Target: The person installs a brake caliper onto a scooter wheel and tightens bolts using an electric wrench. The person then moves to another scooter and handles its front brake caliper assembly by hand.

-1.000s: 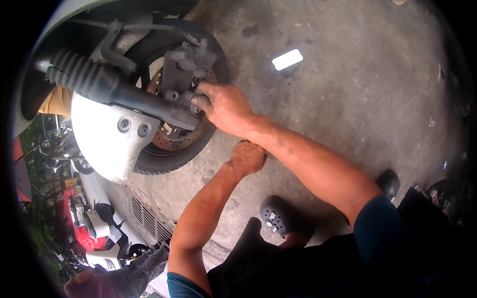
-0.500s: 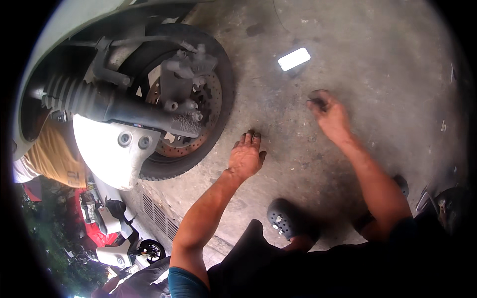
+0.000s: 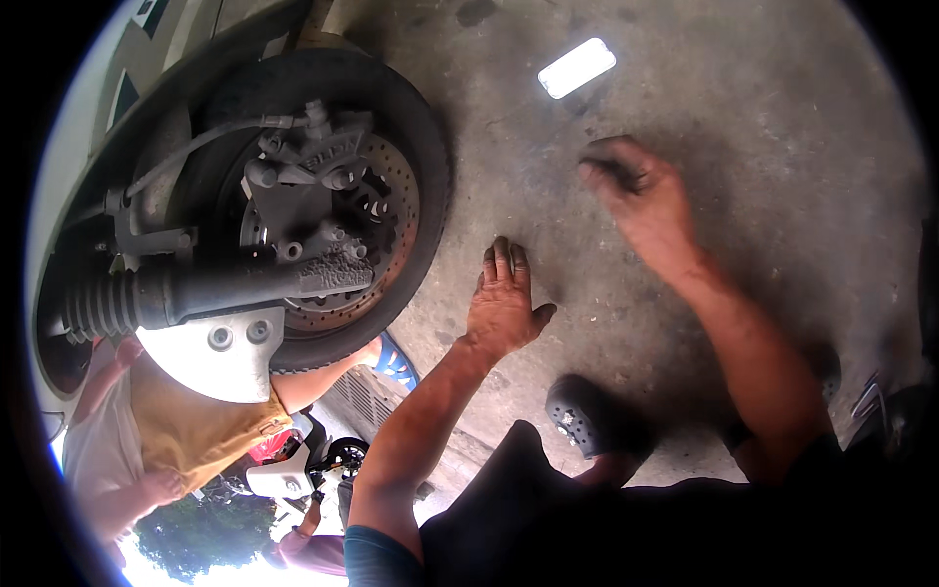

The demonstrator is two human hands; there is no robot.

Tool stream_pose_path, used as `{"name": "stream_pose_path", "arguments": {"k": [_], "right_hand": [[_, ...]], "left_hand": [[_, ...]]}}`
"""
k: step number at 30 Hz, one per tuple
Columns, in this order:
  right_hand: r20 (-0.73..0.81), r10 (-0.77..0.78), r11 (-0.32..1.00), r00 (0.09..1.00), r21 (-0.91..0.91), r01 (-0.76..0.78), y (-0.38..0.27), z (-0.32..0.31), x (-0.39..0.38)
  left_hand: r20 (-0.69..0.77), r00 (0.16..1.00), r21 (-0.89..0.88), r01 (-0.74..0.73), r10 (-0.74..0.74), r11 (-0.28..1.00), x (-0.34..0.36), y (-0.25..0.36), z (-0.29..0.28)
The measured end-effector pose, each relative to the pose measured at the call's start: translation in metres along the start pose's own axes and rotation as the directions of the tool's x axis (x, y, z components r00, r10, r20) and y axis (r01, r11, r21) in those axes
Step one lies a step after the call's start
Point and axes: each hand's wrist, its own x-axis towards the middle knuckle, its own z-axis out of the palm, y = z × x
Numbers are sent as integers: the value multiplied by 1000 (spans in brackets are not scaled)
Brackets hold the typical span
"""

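Note:
My left hand (image 3: 502, 311) rests palm down on the concrete floor, fingers stretched out, their tips dark with grime. To its left stands a scooter wheel with a black tyre (image 3: 430, 176), apart from the hand. A drilled brake disc (image 3: 399, 210), a dirty brake caliper (image 3: 333, 147) and a fork leg (image 3: 220, 292) with a ribbed rubber boot show on this side of the wheel. My right hand (image 3: 646, 201) hovers over the floor, blackened fingers curled toward the thumb; whatever they may hold is hidden. Beyond it lies a phone-like white, brightly glowing rectangle (image 3: 577, 67).
A white fender piece (image 3: 220, 367) sits below the fork. Behind the wheel stands a person in yellow shorts (image 3: 201, 421) and a blue sandal (image 3: 395, 362). Another white scooter (image 3: 284, 477) is farther off by a floor grate (image 3: 360, 399). My dark clog (image 3: 579, 416) is close by.
The view has shifted, bringing more of the person in yellow shorts into sight. My left hand stays flat on the floor. My right hand stays raised with its fingers curled.

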Motion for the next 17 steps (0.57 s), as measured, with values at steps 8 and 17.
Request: {"name": "stream_pose_path", "arguments": {"k": [8, 17], "right_hand": [[362, -4, 992, 932, -116, 49, -44, 99, -5], [427, -4, 996, 904, -77, 41, -53, 154, -5]], "left_hand": [[153, 968, 36, -206, 198, 978, 2, -11, 25], [-304, 908, 424, -141, 287, 895, 0, -19, 29]]}}
